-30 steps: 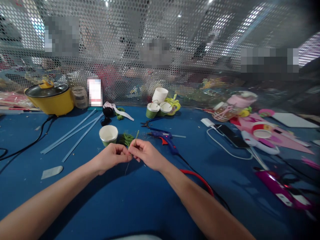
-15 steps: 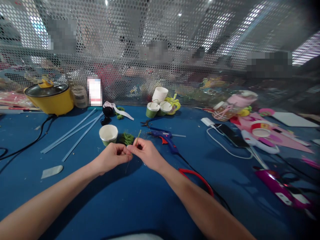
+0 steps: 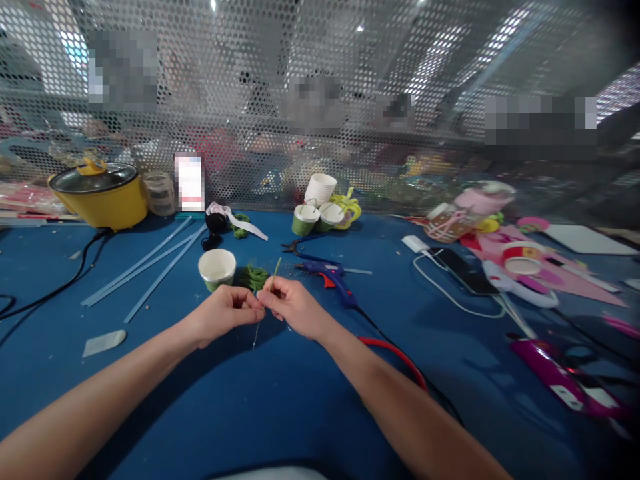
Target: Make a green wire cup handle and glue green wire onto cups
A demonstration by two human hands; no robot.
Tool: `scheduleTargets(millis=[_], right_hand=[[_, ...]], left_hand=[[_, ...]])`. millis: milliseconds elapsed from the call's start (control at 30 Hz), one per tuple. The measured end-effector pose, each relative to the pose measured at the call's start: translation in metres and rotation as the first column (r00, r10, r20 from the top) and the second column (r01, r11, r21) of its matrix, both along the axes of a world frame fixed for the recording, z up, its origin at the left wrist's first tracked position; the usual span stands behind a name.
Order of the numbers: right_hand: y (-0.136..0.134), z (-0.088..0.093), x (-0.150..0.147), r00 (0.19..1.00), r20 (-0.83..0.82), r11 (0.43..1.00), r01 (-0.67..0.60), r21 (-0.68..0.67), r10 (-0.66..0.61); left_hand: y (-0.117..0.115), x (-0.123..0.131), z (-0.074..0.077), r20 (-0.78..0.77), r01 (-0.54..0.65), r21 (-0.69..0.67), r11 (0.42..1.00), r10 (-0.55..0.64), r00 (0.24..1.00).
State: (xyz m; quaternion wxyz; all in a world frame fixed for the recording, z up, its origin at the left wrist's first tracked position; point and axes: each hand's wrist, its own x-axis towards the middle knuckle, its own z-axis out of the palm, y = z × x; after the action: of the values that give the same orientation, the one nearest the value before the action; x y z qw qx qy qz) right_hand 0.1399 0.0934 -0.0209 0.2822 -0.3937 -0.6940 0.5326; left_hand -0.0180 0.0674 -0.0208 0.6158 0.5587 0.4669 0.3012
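My left hand point(image 3: 225, 314) and my right hand point(image 3: 296, 305) meet with their fingertips almost touching, low over the blue table. Between the right thumb and fingers is pinched a thin strand of green yarn point(image 3: 277, 268), its end pointing up. The left fingertips are closed too, at the lower end of the strand, though the fingers hide most of what is there. A fine pale thread point(image 3: 257, 333) hangs beneath them. Just behind the hands lie a white paper cup point(image 3: 217, 265) with green around its outside and a loose bundle of green yarn point(image 3: 254, 276).
A blue glue gun point(image 3: 330, 273) and pliers point(image 3: 294, 247) lie beyond my right hand. Clear glue sticks point(image 3: 150, 263) rest at left, near a yellow pot point(image 3: 103, 200). Several cups point(image 3: 306, 219) stand at the back. A phone point(image 3: 463, 270) and power strip point(image 3: 550, 373) are at right.
My right hand has shifted very slightly, and the yarn end stands a little more upright. The fine thread below the left fingers shows more clearly. Everything on the table stays put.
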Motion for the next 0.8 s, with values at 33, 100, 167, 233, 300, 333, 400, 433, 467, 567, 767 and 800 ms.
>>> scheduleTargets(millis=[33, 100, 167, 233, 300, 333, 400, 433, 467, 567, 767, 800], right_hand=[[0.0002, -0.0001, 0.0, 1.0, 0.023, 1.0, 0.018, 0.025, -0.018], [0.0002, 0.0004, -0.0003, 0.997, 0.059, 0.996, 0.042, 0.079, -0.047], [-0.0002, 0.0014, -0.0007, 0.994, 0.085, 0.991, 0.058, 0.122, -0.069], [-0.0008, 0.0023, -0.0011, 0.991, 0.106, 0.987, 0.069, 0.146, -0.085], [-0.0014, 0.0026, -0.0014, 0.988, 0.121, 0.984, 0.081, 0.158, -0.1], [-0.0017, 0.0024, -0.0015, 0.986, 0.126, 0.983, 0.086, 0.163, -0.107], [-0.0019, 0.0016, -0.0018, 0.984, 0.126, 0.98, 0.1, 0.171, -0.122], [-0.0019, 0.0011, -0.0019, 0.984, 0.123, 0.979, 0.107, 0.173, -0.129], [-0.0019, 0.0007, -0.002, 0.983, 0.12, 0.978, 0.115, 0.172, -0.136], [-0.0018, 0.0003, -0.0022, 0.993, 0.058, 0.989, 0.097, 0.11, -0.104], [-0.0013, 0.0002, -0.0009, 0.988, -0.144, 0.99, -0.066, -0.128, 0.047], [-0.0011, 0.0, -0.0006, 0.992, -0.118, 0.991, -0.052, -0.124, 0.037]], left_hand=[[0.0004, -0.0003, -0.0009, -0.016, 0.001, 0.016, 1.0, -0.001, 1.0], [0.0007, -0.0005, -0.0019, -0.042, 0.004, 0.036, 0.999, -0.003, 0.999], [0.0004, -0.0004, -0.0018, -0.056, 0.005, 0.046, 0.999, -0.002, 0.998], [-0.0002, 0.0, -0.0015, -0.064, 0.004, 0.055, 0.998, 0.0, 0.998], [-0.0006, 0.0006, -0.0016, -0.064, 0.006, 0.069, 0.998, -0.001, 0.998], [-0.0008, 0.0008, -0.0019, -0.06, 0.008, 0.075, 0.997, -0.003, 0.998], [-0.0009, 0.0012, -0.0026, -0.052, 0.012, 0.087, 0.996, -0.007, 0.999], [-0.0008, 0.0013, -0.0027, -0.049, 0.013, 0.089, 0.996, -0.008, 0.999], [-0.0008, 0.0013, -0.0027, -0.046, 0.011, 0.088, 0.996, -0.007, 0.999], [-0.0005, 0.0007, -0.0013, -0.015, 0.014, 0.062, 0.998, -0.013, 1.0], [0.0002, -0.0012, -0.0004, 0.036, 0.018, -0.044, 0.999, -0.016, 0.999], [0.0003, -0.0012, -0.0009, 0.032, 0.018, -0.041, 0.999, -0.017, 0.999]])
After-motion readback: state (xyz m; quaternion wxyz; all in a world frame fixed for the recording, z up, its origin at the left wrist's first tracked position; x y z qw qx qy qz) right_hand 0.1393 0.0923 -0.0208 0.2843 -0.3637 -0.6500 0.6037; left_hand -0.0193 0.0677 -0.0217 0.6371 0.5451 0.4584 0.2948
